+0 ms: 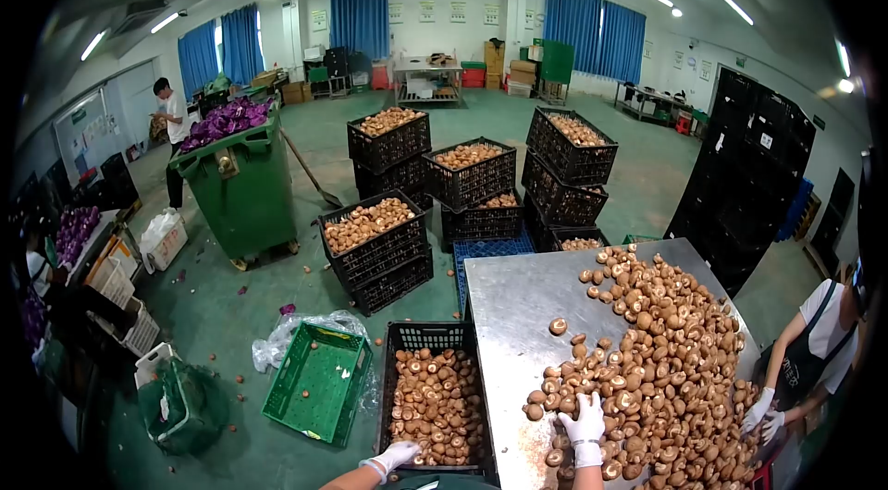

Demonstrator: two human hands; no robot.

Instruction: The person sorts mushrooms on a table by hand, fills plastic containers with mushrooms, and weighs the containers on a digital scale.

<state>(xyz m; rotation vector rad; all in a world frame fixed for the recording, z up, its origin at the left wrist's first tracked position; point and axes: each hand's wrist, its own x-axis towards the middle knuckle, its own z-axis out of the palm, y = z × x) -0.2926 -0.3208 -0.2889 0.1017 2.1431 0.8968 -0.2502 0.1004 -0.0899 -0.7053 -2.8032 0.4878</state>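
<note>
My left hand, in a white glove, reaches over the near left corner of a black crate filled with brown mushrooms. Its fingers look stretched out beside the mushrooms, with nothing visible in them. On the metal table, my right hand, also gloved, lies at the left edge of a large heap of shiitake mushrooms. The fingers of that hand are spread and touch the heap; what lies under the palm is hidden.
An empty-looking green crate lies left of the black one, beside clear plastic. Stacked mushroom crates stand beyond the table. A co-worker's gloved hands are at the heap's right side. A green bin holds purple scraps.
</note>
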